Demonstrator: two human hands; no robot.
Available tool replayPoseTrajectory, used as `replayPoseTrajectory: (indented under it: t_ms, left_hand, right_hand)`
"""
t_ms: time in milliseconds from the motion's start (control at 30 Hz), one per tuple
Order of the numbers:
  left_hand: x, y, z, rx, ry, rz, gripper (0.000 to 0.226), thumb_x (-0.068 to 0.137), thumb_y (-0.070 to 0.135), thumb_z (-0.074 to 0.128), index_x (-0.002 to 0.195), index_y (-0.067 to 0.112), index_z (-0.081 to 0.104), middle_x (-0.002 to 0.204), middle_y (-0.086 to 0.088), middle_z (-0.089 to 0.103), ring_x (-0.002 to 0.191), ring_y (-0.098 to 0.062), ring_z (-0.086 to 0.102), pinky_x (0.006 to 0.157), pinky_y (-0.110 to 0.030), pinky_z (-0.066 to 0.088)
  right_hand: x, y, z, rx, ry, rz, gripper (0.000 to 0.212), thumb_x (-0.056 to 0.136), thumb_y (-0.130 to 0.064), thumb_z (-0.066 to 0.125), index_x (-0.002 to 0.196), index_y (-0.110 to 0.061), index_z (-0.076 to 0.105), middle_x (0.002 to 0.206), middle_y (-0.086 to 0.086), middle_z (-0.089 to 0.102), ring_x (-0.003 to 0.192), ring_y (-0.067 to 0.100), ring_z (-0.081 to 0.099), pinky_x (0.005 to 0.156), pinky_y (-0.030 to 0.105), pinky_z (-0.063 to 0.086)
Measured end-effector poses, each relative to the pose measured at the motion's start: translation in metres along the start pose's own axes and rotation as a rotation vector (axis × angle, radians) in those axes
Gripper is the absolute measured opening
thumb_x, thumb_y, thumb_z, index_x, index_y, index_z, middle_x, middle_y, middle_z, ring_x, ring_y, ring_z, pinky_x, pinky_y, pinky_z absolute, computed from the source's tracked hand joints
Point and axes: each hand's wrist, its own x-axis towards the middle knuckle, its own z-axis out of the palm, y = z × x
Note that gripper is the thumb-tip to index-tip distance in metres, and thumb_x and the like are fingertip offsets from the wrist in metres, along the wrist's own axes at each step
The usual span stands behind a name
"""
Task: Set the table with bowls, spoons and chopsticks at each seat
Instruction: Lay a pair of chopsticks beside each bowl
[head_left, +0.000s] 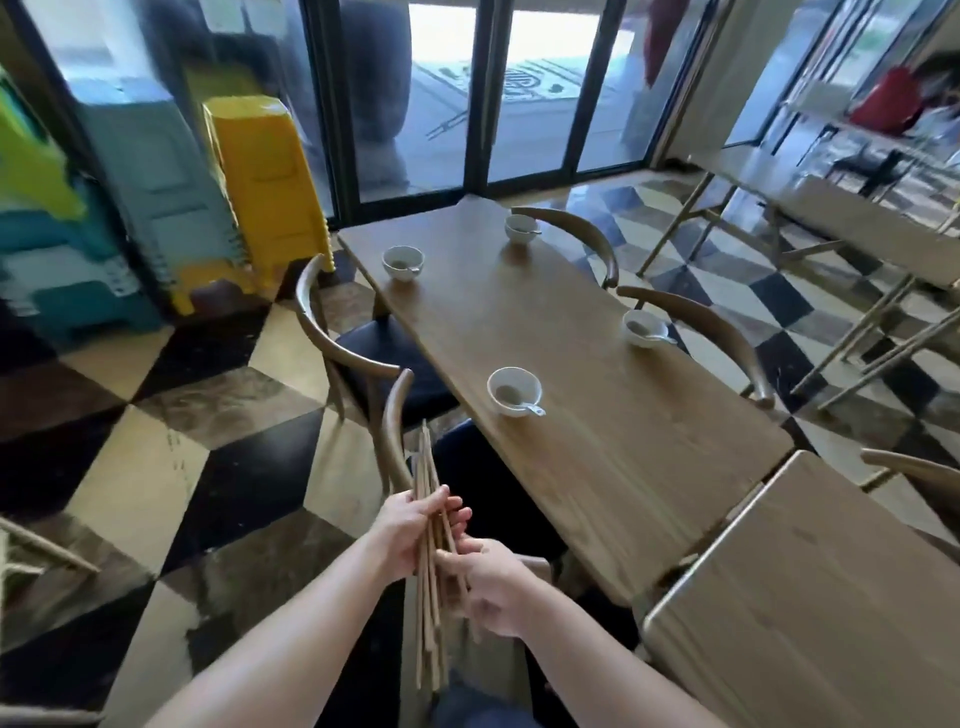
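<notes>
Over checkered floor (249, 467), left hand (408, 532) fingers (451, 505) wrap chopsticks (427, 467), right hand (496, 590) pinching lower.

Daylight entered through the glass doors (550, 88) at the rear, panes overexposed, pale glare lay on the wooden table (587, 452) and glossy tiled floor (156, 493), interior moderately bright, stacked plastic stools (260, 171) at left motion-blurred, wide-angle bending at edges.

Four white bowls (514, 391) stand upright on the wooden table (597, 467), two along each long side. One white spoon (535, 410) in each, handle over the rim. Chopsticks (427, 582): brown bundle, near upright, off the table's near-left edge, gripped by the left hand (405, 535) and right hand (493, 587).
</notes>
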Motion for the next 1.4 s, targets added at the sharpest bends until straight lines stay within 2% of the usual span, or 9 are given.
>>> replayPoseTrajectory:
  t_ms: [133,267,333,500,667,833,1000,1233,1400]
  left_hand:
    - [0.018,0.016,-0.001,-0.041,0.044,0.06,0.024,0.099,0.013,0.056,0.109,-0.009,0.056,0.104,-0.026,0.072,0.092,-0.037,0.073,0.076,-0.043,0.062]
    - [0.046,0.044,0.009,-0.061,0.013,0.048,0.026,0.103,0.014,0.048,0.112,-0.009,0.055,0.113,-0.027,0.068,0.098,-0.035,0.071,0.076,-0.042,0.061]
    - [0.063,0.06,0.017,-0.025,0.002,0.023,0.028,0.103,0.014,0.048,0.118,-0.01,0.054,0.116,-0.028,0.068,0.104,-0.037,0.069,0.078,-0.044,0.06]
    - [0.109,0.097,0.042,0.061,0.004,0.0,0.03,0.101,0.014,0.053,0.119,-0.009,0.056,0.113,-0.027,0.07,0.1,-0.037,0.071,0.082,-0.047,0.058]
    - [0.153,0.119,0.057,0.052,-0.008,-0.038,0.034,0.101,0.016,0.052,0.122,-0.01,0.054,0.114,-0.027,0.069,0.102,-0.038,0.07,0.082,-0.049,0.058]
    - [0.176,0.127,0.066,0.109,-0.067,-0.125,0.035,0.1,0.011,0.052,0.124,-0.014,0.053,0.111,-0.029,0.07,0.098,-0.039,0.071,0.074,-0.047,0.062]
    - [0.197,0.133,0.072,0.149,-0.098,-0.176,0.03,0.099,0.01,0.054,0.118,-0.012,0.057,0.115,-0.03,0.068,0.099,-0.038,0.071,0.075,-0.048,0.062]
    - [0.232,0.151,0.066,0.098,-0.123,-0.166,0.02,0.098,0.011,0.056,0.103,-0.007,0.06,0.095,-0.024,0.074,0.082,-0.034,0.075,0.069,-0.047,0.062]
    - [0.249,0.176,0.048,0.194,-0.201,-0.268,0.023,0.096,0.011,0.058,0.108,-0.008,0.062,0.109,-0.027,0.071,0.097,-0.039,0.072,0.079,-0.05,0.061]
  right_hand:
    - [0.027,-0.015,0.004,0.026,0.007,0.004,0.024,0.1,-0.02,0.053,0.114,-0.005,0.066,0.103,0.015,0.074,0.088,0.026,0.073,0.061,0.032,0.057]
    - [0.057,-0.037,-0.002,0.07,0.037,-0.021,0.026,0.101,-0.022,0.051,0.108,-0.004,0.069,0.107,0.021,0.072,0.101,0.035,0.07,0.084,0.047,0.058]
    - [0.072,-0.049,-0.01,0.08,0.046,-0.024,0.027,0.101,-0.023,0.051,0.107,-0.004,0.07,0.106,0.02,0.073,0.101,0.034,0.07,0.084,0.044,0.057]
    - [0.108,-0.08,-0.03,-0.031,0.058,-0.057,0.032,0.103,-0.033,0.043,0.095,-0.018,0.07,0.086,0.002,0.073,0.08,0.015,0.069,0.072,0.03,0.056]
    - [0.143,-0.102,-0.048,-0.122,0.068,-0.024,0.039,0.1,-0.045,0.036,0.092,-0.02,0.065,0.086,0.006,0.068,0.074,0.017,0.061,0.069,0.032,0.049]
    - [0.15,-0.115,-0.063,-0.092,0.064,-0.026,0.037,0.103,-0.043,0.031,0.082,-0.019,0.051,0.06,-0.002,0.047,0.045,0.011,0.045,0.043,0.022,0.04]
    - [0.158,-0.122,-0.071,-0.057,0.07,-0.034,0.036,0.104,-0.039,0.03,0.081,-0.018,0.048,0.058,-0.003,0.044,0.045,0.011,0.042,0.045,0.023,0.039]
    - [0.17,-0.134,-0.062,0.018,0.094,-0.008,0.037,0.105,-0.036,0.03,0.078,-0.019,0.047,0.048,-0.008,0.046,0.039,0.007,0.042,0.044,0.021,0.037]
    - [0.189,-0.155,-0.034,0.074,0.142,0.041,0.038,0.105,-0.041,0.028,0.079,-0.019,0.046,0.046,-0.008,0.047,0.041,0.01,0.044,0.045,0.022,0.04]
